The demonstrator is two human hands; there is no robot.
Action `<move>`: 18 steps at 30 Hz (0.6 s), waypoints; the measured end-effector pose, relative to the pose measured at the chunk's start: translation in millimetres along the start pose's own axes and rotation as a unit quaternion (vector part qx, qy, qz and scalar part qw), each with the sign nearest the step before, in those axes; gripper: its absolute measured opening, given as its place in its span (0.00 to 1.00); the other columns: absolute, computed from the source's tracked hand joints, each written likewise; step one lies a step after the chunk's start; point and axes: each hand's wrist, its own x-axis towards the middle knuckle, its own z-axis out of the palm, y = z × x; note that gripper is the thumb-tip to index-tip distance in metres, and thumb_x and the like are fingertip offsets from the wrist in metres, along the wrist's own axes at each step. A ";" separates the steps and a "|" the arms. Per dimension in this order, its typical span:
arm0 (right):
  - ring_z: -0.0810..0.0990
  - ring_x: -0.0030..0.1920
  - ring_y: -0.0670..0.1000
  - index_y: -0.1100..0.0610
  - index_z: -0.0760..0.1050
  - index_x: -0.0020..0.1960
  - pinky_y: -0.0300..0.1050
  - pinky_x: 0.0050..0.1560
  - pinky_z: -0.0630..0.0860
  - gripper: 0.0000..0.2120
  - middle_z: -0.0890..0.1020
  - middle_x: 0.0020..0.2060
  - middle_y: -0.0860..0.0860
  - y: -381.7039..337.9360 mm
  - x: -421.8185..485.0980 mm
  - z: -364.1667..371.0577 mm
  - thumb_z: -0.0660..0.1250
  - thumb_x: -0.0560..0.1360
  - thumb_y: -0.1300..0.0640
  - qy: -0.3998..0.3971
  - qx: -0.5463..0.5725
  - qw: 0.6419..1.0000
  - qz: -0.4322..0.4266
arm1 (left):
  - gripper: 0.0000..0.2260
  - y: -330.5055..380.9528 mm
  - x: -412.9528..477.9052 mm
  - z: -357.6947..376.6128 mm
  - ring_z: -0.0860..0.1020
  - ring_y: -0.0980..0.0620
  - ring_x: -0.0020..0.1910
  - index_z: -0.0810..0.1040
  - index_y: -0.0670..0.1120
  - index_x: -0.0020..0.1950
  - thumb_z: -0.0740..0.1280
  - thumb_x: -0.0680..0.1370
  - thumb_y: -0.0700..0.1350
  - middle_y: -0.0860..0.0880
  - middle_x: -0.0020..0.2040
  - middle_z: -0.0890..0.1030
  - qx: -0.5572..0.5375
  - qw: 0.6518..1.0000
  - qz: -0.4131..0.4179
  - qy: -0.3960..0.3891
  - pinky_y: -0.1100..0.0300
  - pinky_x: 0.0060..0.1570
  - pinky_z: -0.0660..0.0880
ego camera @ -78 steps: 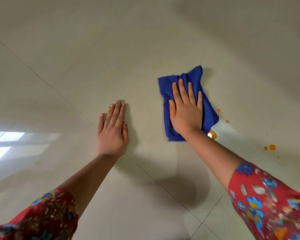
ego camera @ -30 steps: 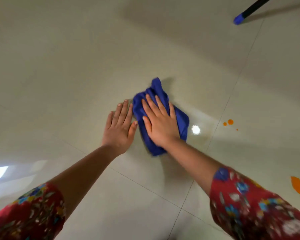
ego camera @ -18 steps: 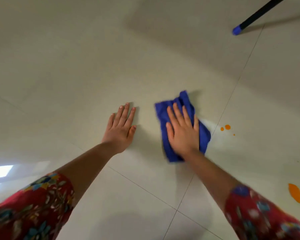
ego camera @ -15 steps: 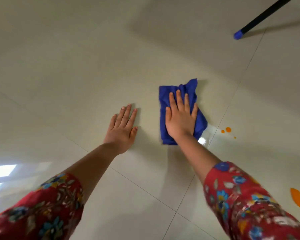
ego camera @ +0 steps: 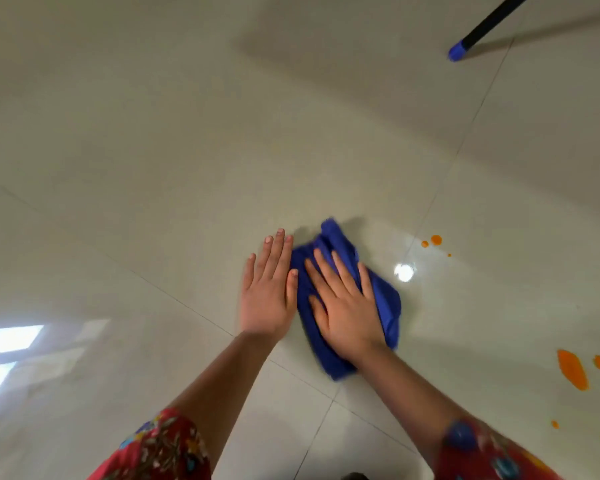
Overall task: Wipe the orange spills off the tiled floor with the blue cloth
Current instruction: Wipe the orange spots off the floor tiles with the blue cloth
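Flattened, fingers spread, the right hand [ego camera: 347, 308] presses the bunched blue cloth [ego camera: 383, 299] onto the tiled floor [ego camera: 153, 150]. At its 9 o'clock the left hand [ego camera: 267, 296] lies open and empty, touching the cloth. Orange spills [ego camera: 572, 369] sit at 3 o'clock, smaller drops [ego camera: 435, 240] at 1, a black pole [ego camera: 478, 29] beyond.

The floor [ego camera: 153, 150] is smooth, glossy pale tile that mirrors light. The cloth [ego camera: 381, 299] is soft, matt blue fabric, rumpled into folds. The spills [ego camera: 572, 370] look wet and shiny orange.
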 end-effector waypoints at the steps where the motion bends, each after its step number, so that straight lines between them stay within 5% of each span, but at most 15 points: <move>1: 0.54 0.78 0.49 0.48 0.55 0.79 0.59 0.76 0.52 0.27 0.54 0.78 0.46 9.6 -28.5 1.5 0.51 0.81 0.44 -0.003 -0.011 1.000 -0.009 | 0.24 0.5 -1.3 1.2 0.45 0.57 0.78 0.51 0.51 0.79 0.44 0.82 0.52 0.56 0.79 0.49 0.003 1.000 0.004 -0.002 0.53 0.76 0.47; 3: 0.57 0.77 0.52 0.48 0.56 0.78 0.60 0.74 0.53 0.28 0.57 0.78 0.47 45.3 -62.0 -0.5 0.51 0.80 0.43 0.006 -0.038 0.995 0.090 | 0.24 4.3 -3.1 5.9 0.45 0.57 0.78 0.50 0.51 0.79 0.45 0.82 0.51 0.56 0.79 0.49 0.012 1.000 0.021 -0.013 0.54 0.76 0.46; 7: 0.52 0.78 0.56 0.47 0.51 0.79 0.66 0.73 0.51 0.31 0.55 0.79 0.49 113.3 -5.2 -22.6 0.45 0.79 0.40 0.045 0.007 0.931 0.362 | 0.25 13.7 -2.4 17.3 0.45 0.57 0.78 0.49 0.51 0.79 0.46 0.82 0.51 0.55 0.79 0.49 0.040 0.999 0.026 -0.023 0.53 0.76 0.47; 11: 0.47 0.79 0.55 0.45 0.49 0.79 0.64 0.75 0.45 0.29 0.50 0.79 0.48 96.5 85.9 -27.7 0.45 0.80 0.38 0.036 0.015 0.959 0.280 | 0.25 13.7 -1.1 20.6 0.45 0.56 0.78 0.49 0.51 0.79 0.47 0.82 0.50 0.55 0.79 0.49 0.069 0.997 0.032 -0.027 0.53 0.76 0.47; 15: 0.53 0.78 0.49 0.48 0.54 0.79 0.58 0.76 0.51 0.25 0.55 0.78 0.46 44.3 31.3 -10.3 0.49 0.82 0.45 0.018 0.002 0.997 0.075 | 0.25 11.9 -1.1 18.5 0.46 0.57 0.78 0.50 0.51 0.79 0.49 0.82 0.49 0.55 0.79 0.50 0.062 0.997 0.035 -0.022 0.53 0.76 0.47; 18: 0.59 0.77 0.51 0.50 0.58 0.78 0.58 0.74 0.53 0.26 0.59 0.77 0.48 88.3 -34.5 -10.7 0.48 0.81 0.47 0.016 -0.001 0.991 0.131 | 0.25 12.1 -1.3 19.5 0.45 0.57 0.78 0.49 0.51 0.79 0.48 0.82 0.49 0.55 0.79 0.49 0.058 0.997 0.036 -0.025 0.53 0.76 0.46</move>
